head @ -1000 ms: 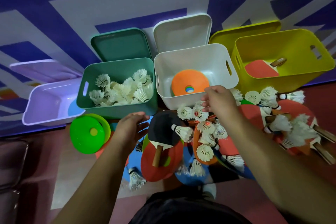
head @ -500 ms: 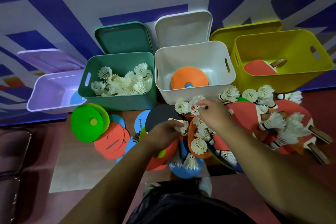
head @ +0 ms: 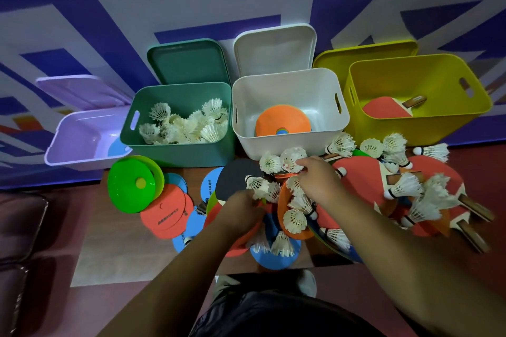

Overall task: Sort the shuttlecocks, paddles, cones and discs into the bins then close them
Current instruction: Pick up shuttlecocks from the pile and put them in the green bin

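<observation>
Four open bins stand in a row: a lilac bin (head: 82,156), a green bin (head: 175,156) with several shuttlecocks, a white bin (head: 290,82) holding an orange cone (head: 282,120), and a yellow bin (head: 410,134) with a red paddle (head: 386,109). In front lies a pile of paddles, discs and shuttlecocks. My left hand (head: 241,210) grips a shuttlecock (head: 256,186) over a black paddle (head: 235,178). My right hand (head: 317,180) pinches another shuttlecock (head: 293,157) near the white bin's front wall.
The lids lean behind their bins: green lid (head: 189,63), white lid (head: 273,48), yellow lid (head: 364,55). A green cone (head: 131,185) and red discs (head: 167,210) lie at the left. Red paddles (head: 364,172) with loose shuttlecocks cover the right side.
My left hand has moved right from near the green bin onto the pile and taken a shuttlecock. My right hand dropped from the white bin's rim onto a shuttlecock.
</observation>
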The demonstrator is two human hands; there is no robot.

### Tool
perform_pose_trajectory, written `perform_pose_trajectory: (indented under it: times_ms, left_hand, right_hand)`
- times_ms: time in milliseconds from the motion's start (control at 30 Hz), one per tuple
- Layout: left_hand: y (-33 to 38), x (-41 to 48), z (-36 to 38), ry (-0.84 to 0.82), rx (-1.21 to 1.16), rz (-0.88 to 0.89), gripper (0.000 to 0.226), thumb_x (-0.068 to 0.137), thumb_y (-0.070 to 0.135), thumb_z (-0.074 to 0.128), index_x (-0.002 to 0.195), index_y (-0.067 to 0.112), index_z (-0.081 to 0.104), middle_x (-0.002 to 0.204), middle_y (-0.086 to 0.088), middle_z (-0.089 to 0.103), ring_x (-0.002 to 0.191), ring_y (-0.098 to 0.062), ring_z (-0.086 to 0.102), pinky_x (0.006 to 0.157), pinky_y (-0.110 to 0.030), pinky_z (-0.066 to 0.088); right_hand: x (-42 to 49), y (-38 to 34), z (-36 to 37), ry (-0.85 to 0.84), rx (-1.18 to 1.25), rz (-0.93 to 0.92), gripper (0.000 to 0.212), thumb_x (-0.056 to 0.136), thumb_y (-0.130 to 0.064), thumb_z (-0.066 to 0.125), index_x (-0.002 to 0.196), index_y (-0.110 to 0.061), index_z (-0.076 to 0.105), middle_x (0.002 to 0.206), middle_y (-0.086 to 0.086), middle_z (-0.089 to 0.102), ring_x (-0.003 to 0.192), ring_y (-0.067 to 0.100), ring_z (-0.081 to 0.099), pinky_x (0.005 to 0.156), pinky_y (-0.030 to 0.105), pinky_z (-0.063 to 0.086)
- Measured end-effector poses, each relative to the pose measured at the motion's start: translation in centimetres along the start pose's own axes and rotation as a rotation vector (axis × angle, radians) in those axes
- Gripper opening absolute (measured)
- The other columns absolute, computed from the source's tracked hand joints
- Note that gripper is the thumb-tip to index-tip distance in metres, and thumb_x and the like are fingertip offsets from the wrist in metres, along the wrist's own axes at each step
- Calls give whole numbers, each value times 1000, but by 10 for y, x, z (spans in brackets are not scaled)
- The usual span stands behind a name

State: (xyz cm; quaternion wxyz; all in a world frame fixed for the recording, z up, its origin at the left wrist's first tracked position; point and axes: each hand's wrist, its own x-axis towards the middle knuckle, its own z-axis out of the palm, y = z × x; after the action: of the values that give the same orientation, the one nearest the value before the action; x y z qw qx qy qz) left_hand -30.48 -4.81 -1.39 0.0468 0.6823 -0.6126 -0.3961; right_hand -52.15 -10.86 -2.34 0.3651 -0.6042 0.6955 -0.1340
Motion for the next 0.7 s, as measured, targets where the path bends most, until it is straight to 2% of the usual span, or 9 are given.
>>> perform_pose_trajectory:
  times_ms: [100, 167, 200, 333, 467, 633, 700]
  left_hand:
    - [-9, -3, -10, 192, -32, -48, 28, 93, 18, 70, 121, 13, 70, 108, -4, 73, 106, -25, 68, 77, -21, 47]
    - [-16, -3, -19, 275, -105, -92, 19, 92, 20, 72, 111, 18, 68, 99, 2, 70, 96, -18, 65, 66, -15, 41]
    - [-20, -2, -24, 300, -119, -96, 14, 91, 23, 73, 104, 19, 67, 93, 6, 67, 90, -14, 62, 62, -16, 38]
    - [-39, -1, -47, 305, -186, -88, 13, 84, 31, 80, 85, 24, 69, 77, 6, 69, 78, -18, 66, 67, -31, 47]
    - [-64, -7, -68, 324, -359, -73, 18, 83, 37, 79, 80, 25, 67, 63, 3, 67, 61, -23, 64, 63, -40, 53]
    - [-87, -14, -98, 335, -535, -85, 16, 90, 30, 78, 85, 20, 66, 72, -15, 70, 62, -24, 64, 61, -40, 49]
    - [-94, -16, -111, 338, -590, -76, 15, 93, 28, 76, 86, 19, 66, 74, -19, 71, 65, -35, 67, 62, -41, 50]
  right_hand:
    - [-3, -9, 3, 35, 38, -54, 42, 99, -7, 58, 140, -12, 67, 141, 8, 61, 117, 28, 65, 99, 38, 54]
    - [-5, -20, 8, 34, 54, -98, 36, 100, -15, 62, 135, -15, 71, 136, 5, 65, 114, 24, 67, 101, 35, 54]
    - [-5, -25, 10, 30, 65, -120, 33, 100, -19, 65, 132, -17, 72, 133, 3, 67, 113, 22, 67, 101, 35, 53]
    - [-5, -53, 22, 39, 73, -217, 20, 98, -29, 69, 114, -21, 77, 116, -4, 71, 106, 13, 64, 92, 29, 49]
    - [-3, -82, 31, 31, 74, -300, 15, 99, -29, 68, 108, -22, 77, 109, -8, 69, 101, 11, 61, 86, 27, 45]
    - [8, -117, 42, 52, 141, -348, 3, 98, -30, 70, 97, -30, 73, 104, -11, 68, 95, 6, 61, 80, 24, 44]
    - [16, -130, 44, 76, 149, -340, 6, 98, -31, 69, 100, -28, 74, 107, -8, 68, 97, 9, 62, 81, 25, 45]
